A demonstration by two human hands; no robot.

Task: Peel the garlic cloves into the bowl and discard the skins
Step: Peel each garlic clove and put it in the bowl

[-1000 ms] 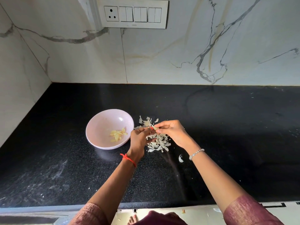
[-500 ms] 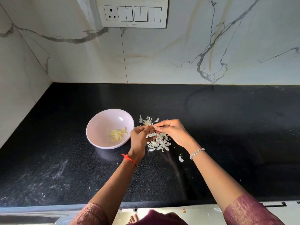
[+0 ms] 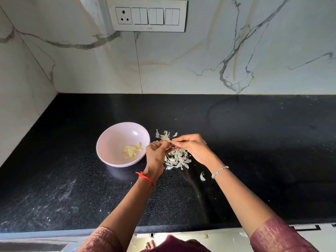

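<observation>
The left hand [image 3: 156, 154] is raised above the black stone surface [image 3: 254, 142], fingers curled, pinching one end of a garlic clove [image 3: 171, 142]; the right hand [image 3: 192, 147] meets it from the other side, thumb and fingers pinched on the same clove, so the clove is held between the two sets of fingertips, just above the pile of skins [image 3: 177, 158]; whether the clove has any skin left on it is too small to tell. The pale pink bowl [image 3: 116, 137] stands on the surface just to the left of the left hand, with a small cluster of peeled cloves [image 3: 132, 150] lying in its bottom toward the right side; the papery skins lie in a loose heap right of the bowl, partly hidden under both hands; one stray skin [image 3: 202, 176] lies apart near the right wrist. A red thread [image 3: 145, 178] circles the left wrist; a silver bracelet [image 3: 219, 171] the right; a switch panel [image 3: 147, 15] sits on the marbled wall behind.
</observation>
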